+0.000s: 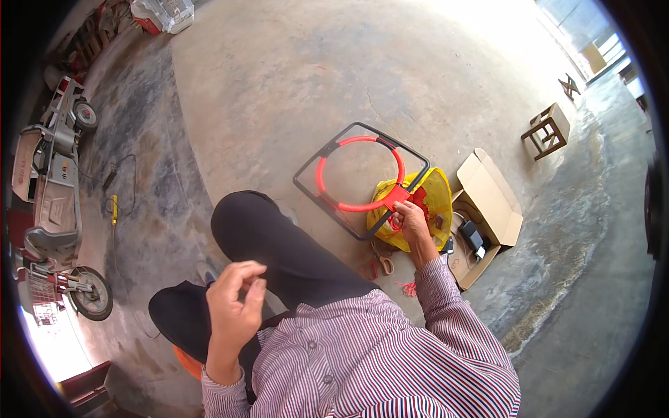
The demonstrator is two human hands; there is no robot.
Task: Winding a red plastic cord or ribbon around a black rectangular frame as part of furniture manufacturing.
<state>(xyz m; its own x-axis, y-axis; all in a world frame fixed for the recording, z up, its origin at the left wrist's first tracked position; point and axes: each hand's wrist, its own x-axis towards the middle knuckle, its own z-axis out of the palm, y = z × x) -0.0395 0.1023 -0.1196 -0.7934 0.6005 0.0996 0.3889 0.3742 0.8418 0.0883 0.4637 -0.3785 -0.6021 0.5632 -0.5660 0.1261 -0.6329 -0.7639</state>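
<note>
Hoop (pixel 359 207), red and black — held partly over the yellow container (pixel 440 187), its edge clasped in our right grip (pixel 410 219); our left grip (pixel 235 303), loosely open, apart; cardboard box (pixel 496 197) beside the container.

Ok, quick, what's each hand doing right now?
Left hand: half open, loosely curled, nothing visible in it.
Right hand: closed, holding the red-and-black hoop.

Red, white and navy striped button-up shirt (pixel 390 355), black trousers (pixel 279 251)
</note>
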